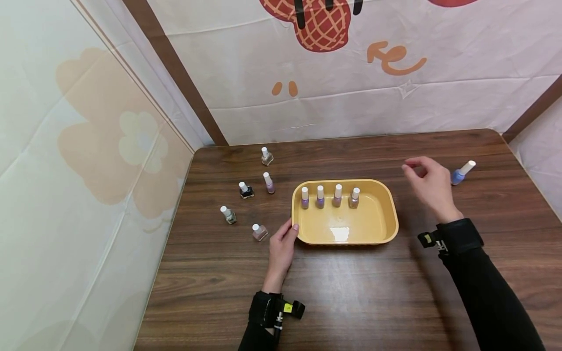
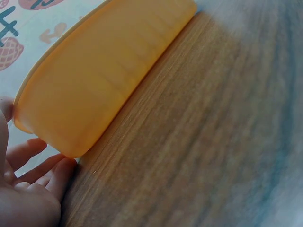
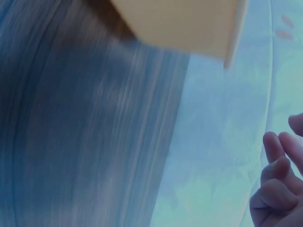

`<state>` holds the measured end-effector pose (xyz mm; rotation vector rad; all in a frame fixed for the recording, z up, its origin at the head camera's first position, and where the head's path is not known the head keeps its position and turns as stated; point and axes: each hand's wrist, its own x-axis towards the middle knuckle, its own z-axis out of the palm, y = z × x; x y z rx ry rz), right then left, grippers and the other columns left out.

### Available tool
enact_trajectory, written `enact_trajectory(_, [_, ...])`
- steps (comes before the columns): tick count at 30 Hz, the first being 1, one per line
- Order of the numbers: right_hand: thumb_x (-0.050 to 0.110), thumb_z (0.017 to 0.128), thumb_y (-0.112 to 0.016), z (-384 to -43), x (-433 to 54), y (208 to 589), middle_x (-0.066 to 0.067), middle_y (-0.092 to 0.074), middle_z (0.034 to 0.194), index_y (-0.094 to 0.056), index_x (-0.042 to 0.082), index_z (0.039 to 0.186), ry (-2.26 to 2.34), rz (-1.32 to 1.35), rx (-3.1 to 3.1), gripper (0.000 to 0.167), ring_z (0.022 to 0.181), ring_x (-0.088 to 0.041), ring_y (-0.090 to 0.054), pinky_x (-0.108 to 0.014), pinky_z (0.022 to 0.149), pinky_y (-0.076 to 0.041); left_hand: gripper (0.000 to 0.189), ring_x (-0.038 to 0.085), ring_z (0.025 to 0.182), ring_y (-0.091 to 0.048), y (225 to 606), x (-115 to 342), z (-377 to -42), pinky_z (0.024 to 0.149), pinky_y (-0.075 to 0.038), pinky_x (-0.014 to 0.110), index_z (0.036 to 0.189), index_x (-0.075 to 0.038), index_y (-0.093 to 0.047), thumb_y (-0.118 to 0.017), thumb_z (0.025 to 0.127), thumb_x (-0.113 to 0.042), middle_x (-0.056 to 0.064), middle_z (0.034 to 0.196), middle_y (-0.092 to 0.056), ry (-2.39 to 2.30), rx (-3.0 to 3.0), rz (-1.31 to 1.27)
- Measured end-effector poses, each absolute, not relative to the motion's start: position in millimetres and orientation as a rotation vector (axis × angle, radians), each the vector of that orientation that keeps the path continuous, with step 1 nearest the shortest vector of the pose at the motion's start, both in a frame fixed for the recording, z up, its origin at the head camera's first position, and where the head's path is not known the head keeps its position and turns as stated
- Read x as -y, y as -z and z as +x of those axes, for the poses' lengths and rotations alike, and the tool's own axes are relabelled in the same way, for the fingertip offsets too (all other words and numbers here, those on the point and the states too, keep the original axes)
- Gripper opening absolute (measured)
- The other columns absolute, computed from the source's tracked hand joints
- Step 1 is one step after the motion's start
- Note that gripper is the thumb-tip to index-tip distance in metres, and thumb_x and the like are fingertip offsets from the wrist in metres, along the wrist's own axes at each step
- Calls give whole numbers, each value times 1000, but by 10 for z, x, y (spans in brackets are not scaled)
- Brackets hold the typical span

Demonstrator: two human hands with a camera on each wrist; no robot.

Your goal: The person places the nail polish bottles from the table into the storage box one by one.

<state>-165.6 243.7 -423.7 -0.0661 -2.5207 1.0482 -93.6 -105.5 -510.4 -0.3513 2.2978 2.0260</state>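
My left hand (image 1: 282, 248) holds the left end of a yellow tray (image 1: 373, 234), thumb on the rim. In the left wrist view its fingers (image 2: 40, 170) curl at the lower corner of the tray wall. Several nail polish bottles stand in a row along the tray's far side, from a purple one (image 1: 305, 199) at the left to a brownish one (image 1: 353, 199). My right hand (image 1: 432, 187) hovers right of the tray, fingers loosely bent, with nothing in it. Just beyond it is a blue nail polish bottle (image 1: 459, 175), partly behind the hand.
Left of the tray, several more nail polish bottles are scattered on the wooden table (image 1: 351, 297): clear-looking (image 1: 267, 157), lilac (image 1: 269, 184), black (image 1: 246, 191), dark greenish (image 1: 229, 215) and mauve (image 1: 259, 233). A printed cloth (image 1: 351, 107) hangs behind the table's far edge, another (image 1: 101, 170) at the left.
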Motion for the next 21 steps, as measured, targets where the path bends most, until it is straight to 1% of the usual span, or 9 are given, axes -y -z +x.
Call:
enact_trajectory(2, [24, 93, -62, -1636, -2519, 4221, -6, -68, 92, -70, 5, 108, -1060, -120, 2481, 25, 60, 6, -48, -11, 52, -35, 48, 21, 128, -54, 5098, 1056, -938, 105, -44, 37, 135, -9, -56, -58, 96, -37, 11, 139, -56, -2020, -2297, -353])
enact_trajectory(3, [24, 93, -62, -1628, -2560, 4214, 0, -67, 89, -70, 5, 108, -1065, -143, 2461, 25, 60, 7, -47, -10, 52, -35, 48, 21, 128, -54, 5094, 1057, -939, 105, -44, 37, 135, -9, -56, -58, 96, -37, 10, 140, -56, -2016, -2298, -354])
enact_trajectory(4, [24, 93, -62, -1617, -2602, 4210, 7, -65, 87, -70, 5, 109, -1064, -164, 2444, 26, 61, 7, -47, -10, 53, -35, 49, 21, 128, -54, 5093, 1057, -940, 105, -44, 37, 135, -10, -56, -58, 96, -38, 10, 140, -55, -2017, -2297, -353])
enact_trajectory(7, [25, 93, -63, -1576, -2714, 4204, 27, -55, 81, -70, 5, 110, -1070, -217, 2400, 27, 63, 9, -46, -10, 56, -33, 48, 21, 127, -55, 5093, 1057, -938, 105, -45, 37, 135, -10, -56, -58, 96, -37, 11, 139, -56, -2020, -2301, -343])
enact_trajectory(9, [24, 93, -62, -1553, -2792, 4213, 34, -49, 80, -69, 4, 110, -1076, -249, 2365, 27, 63, 8, -43, -11, 59, -31, 47, 21, 126, -55, 5096, 1059, -935, 105, -45, 37, 135, -9, -56, -58, 96, -35, 11, 138, -56, -2030, -2303, -337])
enact_trajectory(11, [24, 93, -62, -1526, -2861, 4223, 36, -48, 80, -69, 4, 111, -1087, -299, 2334, 28, 64, 8, -43, -12, 61, -31, 46, 21, 125, -56, 5101, 1060, -929, 104, -46, 37, 134, -8, -57, -58, 96, -33, 12, 138, -57, -2040, -2306, -325])
enact_trajectory(13, [25, 93, -62, -1513, -2930, 4236, 36, -48, 80, -69, 4, 111, -1092, -354, 2304, 29, 63, 7, -42, -12, 61, -31, 45, 21, 125, -56, 5104, 1061, -924, 104, -46, 36, 134, -7, -57, -59, 96, -32, 12, 137, -58, -2054, -2303, -317])
enact_trajectory(17, [28, 92, -62, -1521, -3064, 4251, 36, -49, 78, -69, 4, 111, -1102, -468, 2240, 32, 62, 8, -43, -11, 59, -32, 45, 21, 123, -57, 5108, 1064, -918, 103, -46, 37, 134, -7, -57, -58, 96, -32, 12, 136, -58, -2060, -2311, -309])
enact_trajectory(21, [25, 90, -63, -1535, -3217, 4285, 36, -52, 81, -70, 7, 111, -1121, -581, 2144, 28, 60, 9, -44, -9, 58, -33, 45, 21, 124, -57, 5122, 1064, -919, 103, -46, 37, 134, -8, -57, -58, 96, -32, 12, 136, -58, -2058, -2308, -309])
